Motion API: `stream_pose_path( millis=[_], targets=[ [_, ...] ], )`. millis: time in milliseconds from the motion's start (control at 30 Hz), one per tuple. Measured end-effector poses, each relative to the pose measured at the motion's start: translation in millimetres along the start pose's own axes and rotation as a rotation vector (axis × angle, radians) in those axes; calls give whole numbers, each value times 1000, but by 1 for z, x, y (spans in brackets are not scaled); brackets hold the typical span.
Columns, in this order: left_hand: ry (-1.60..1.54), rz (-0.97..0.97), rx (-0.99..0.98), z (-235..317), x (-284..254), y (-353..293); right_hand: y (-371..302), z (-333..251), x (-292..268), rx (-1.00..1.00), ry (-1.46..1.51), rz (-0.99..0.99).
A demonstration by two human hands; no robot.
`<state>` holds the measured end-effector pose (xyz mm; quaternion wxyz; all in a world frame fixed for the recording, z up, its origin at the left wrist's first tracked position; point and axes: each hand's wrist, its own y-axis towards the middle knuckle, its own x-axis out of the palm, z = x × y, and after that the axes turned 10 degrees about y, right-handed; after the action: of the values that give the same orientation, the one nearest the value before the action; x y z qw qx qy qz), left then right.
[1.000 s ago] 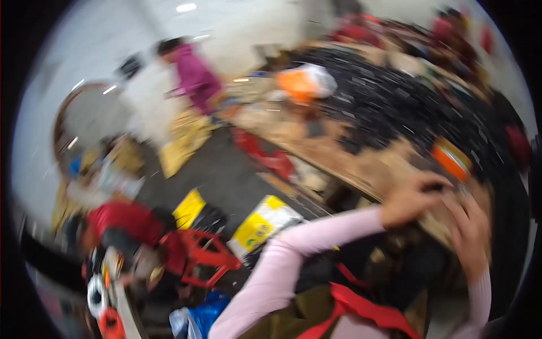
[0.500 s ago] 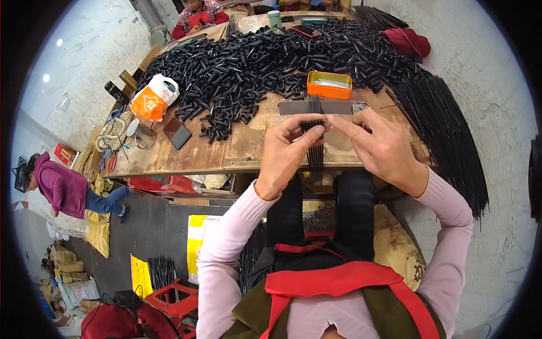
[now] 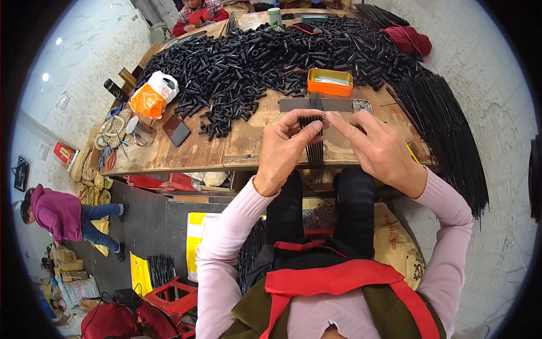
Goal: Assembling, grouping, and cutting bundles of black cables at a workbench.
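A row of thin black rods (image 3: 315, 153) stands pinched between the thumb and fingers of my left hand (image 3: 283, 150), over the table's near edge. The rods lie side by side, with their lower ends hanging below my fingers. My right hand (image 3: 385, 148) comes in from the right, thumb and index finger closed at the rods' upper ends, touching or nearly touching my left fingertips. Whatever is in that right pinch is too small to make out. Just beyond my hands lie a flat grey bar (image 3: 339, 105) and a small tray of tiny metal pieces (image 3: 362, 106).
A large heap of black tubular parts (image 3: 226, 68) covers the far table. An orange box (image 3: 331, 90) holds thin pale pieces. Long black rods (image 3: 446, 130) hang over the right edge. A phone (image 3: 176, 131), a mug (image 3: 140, 131) and a plastic bag (image 3: 153, 97) sit left.
My hands stay nearly in place, with the right fingertips shifting slightly at the rods' upper ends. A person in a purple top at the left has moved nearer along the floor.
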<state>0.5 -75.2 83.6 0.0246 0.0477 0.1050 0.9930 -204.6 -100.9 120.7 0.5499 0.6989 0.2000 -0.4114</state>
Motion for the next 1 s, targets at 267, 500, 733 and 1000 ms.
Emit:
stream_pose_path(
  millis=[267,500,733,1000],
  targets=[
    [12,11,3,0,2,-1,-1,2,2,-10,-16,-10],
    [0,-27,-8,1,-1,2,4,12,-7,-133,-151,-14],
    [-10,-37,18,-1,-3,1,-1,15,1,-77,11,-34],
    [-3,-44,9,-2,-5,0,-1,8,6,78,227,-27]
  ],
)
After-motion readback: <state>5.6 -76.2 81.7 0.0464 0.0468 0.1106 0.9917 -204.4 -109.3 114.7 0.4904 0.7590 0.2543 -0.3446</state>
